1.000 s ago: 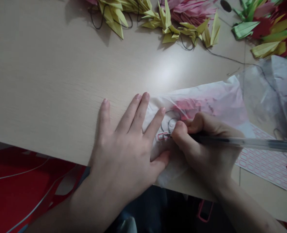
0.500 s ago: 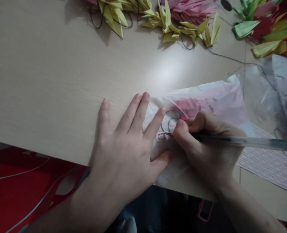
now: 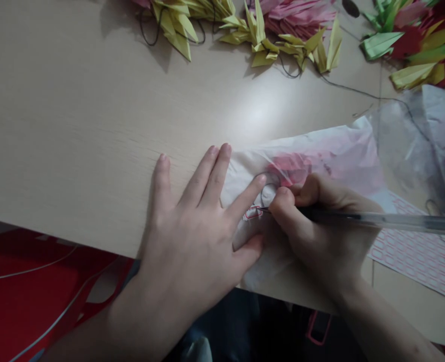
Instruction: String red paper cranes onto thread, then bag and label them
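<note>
My left hand (image 3: 196, 231) lies flat with its fingers spread, partly on the table and partly on a white plastic bag (image 3: 245, 166). Something pink shows through the bag. Between my left index finger and thumb a small red-bordered label (image 3: 252, 212) is stuck on the bag. My right hand (image 3: 320, 226) is closed around a pen (image 3: 396, 221), whose tip meets the label's right end. Dark curved lines, perhaps a loop of thread, show on the bag above the label.
A sheet of red-bordered labels (image 3: 414, 261) lies to the right. Folded yellow paper pieces (image 3: 260, 45) on dark thread line the table's far side, with pink ones (image 3: 301, 17) behind. A multicoloured paper pile (image 3: 426, 45) sits far right, above a clear bag (image 3: 399, 130).
My left index finger has stretched a little to the right, over the dark curved lines. My right hand and the pen have shifted very slightly to the right.
</note>
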The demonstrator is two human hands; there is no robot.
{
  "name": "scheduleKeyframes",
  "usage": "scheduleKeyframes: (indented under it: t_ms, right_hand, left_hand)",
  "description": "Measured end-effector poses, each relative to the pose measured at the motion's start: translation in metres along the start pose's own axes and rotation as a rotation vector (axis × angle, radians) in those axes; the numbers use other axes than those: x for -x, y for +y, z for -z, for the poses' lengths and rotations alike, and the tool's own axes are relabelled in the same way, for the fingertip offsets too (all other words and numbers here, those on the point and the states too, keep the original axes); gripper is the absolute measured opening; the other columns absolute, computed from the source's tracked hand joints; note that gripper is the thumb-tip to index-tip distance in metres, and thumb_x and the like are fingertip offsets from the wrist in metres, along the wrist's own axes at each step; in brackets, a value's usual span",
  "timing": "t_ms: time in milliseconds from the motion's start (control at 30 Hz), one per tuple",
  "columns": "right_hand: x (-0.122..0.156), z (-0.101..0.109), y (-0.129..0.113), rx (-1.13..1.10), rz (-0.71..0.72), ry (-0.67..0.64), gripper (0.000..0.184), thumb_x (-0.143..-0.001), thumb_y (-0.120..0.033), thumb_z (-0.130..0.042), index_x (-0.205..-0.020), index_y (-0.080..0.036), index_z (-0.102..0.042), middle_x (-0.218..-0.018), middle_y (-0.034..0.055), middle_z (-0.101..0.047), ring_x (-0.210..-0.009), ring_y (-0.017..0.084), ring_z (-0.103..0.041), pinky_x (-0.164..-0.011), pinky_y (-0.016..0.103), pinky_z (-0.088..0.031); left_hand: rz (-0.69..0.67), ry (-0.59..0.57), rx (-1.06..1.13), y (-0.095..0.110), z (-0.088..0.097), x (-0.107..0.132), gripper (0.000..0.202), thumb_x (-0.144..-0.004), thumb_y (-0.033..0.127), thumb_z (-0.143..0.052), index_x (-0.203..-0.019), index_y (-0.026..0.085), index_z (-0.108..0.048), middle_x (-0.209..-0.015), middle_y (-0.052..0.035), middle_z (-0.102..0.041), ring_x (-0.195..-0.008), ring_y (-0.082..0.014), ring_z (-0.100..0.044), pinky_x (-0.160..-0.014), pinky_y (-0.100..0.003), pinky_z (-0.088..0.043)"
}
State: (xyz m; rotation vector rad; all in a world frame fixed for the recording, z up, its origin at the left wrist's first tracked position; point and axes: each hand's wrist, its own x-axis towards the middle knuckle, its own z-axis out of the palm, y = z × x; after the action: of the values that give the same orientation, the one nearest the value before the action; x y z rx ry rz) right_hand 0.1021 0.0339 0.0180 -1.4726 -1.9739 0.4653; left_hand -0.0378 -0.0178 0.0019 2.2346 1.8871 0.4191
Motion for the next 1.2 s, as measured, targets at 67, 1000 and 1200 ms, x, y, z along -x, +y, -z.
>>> scheduleKeyframes:
  t_ms: [67,1000,1200]
  right_hand:
    - [-0.0001,0.0003,0.0005,-0.005,0.001,0.008,0.033,-0.074,-0.015,-0.061,-0.051,-0.022,-0.038,-0.045,-0.0074,-0.038,-0.041,0.007,-0.034,-0.039,0.023,-0.029]
    - [0.0068,-0.0008,-0.0024,-0.097,-0.051,-0.061,0.035,-0.072,-0.018,-0.064,-0.049,-0.020,-0.038,-0.044,-0.0071,-0.037,-0.040,0.006,-0.033,-0.037,0.020,-0.029]
    - [0.0049,-0.0002,-0.0035,-0.077,-0.029,-0.057,0.035,-0.070,-0.016,-0.064,-0.049,-0.021,-0.037,-0.043,-0.0073,-0.036,-0.039,0.006,-0.032,-0.035,0.020,-0.028]
  left_hand:
    - [-0.003,0.003,-0.006,-0.0001,-0.0003,0.0002,0.060,-0.085,0.057,-0.048,-0.139,0.034,-0.039,-0.153,-0.0064,-0.025,-0.137,-0.0368,-0.028,-0.110,-0.064,-0.005]
    - [0.016,-0.025,0.025,0.0001,0.0002,-0.0011,0.059,-0.085,0.057,-0.043,-0.139,0.034,-0.038,-0.154,-0.0117,-0.018,-0.141,-0.0311,-0.021,-0.111,-0.062,0.000]
    - [0.019,-0.049,0.040,0.0016,0.0027,-0.0010,0.055,-0.089,0.054,-0.040,-0.139,0.031,-0.040,-0.154,-0.0142,-0.016,-0.140,-0.0328,-0.023,-0.110,-0.063,0.001]
